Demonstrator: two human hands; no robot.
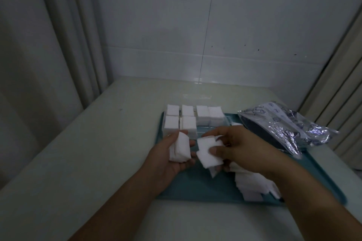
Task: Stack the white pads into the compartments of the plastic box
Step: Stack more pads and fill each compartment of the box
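Note:
A clear plastic box [225,121] stands at the far end of a teal tray [197,188], and several of its compartments hold stacks of white pads [188,118]. My left hand [166,160] lies palm up over the tray's left edge, cupping a small stack of pads [179,148]. My right hand [241,148] is just to its right, pinching a few loose pads [208,154] between thumb and fingers. A heap of loose pads [252,186] lies on the tray under my right wrist.
A crumpled clear plastic bag [286,125] rests on the tray's far right corner. The tray sits on a pale table [98,143] against a tiled wall. A curtain [49,45] hangs at the left, and slats stand at the right.

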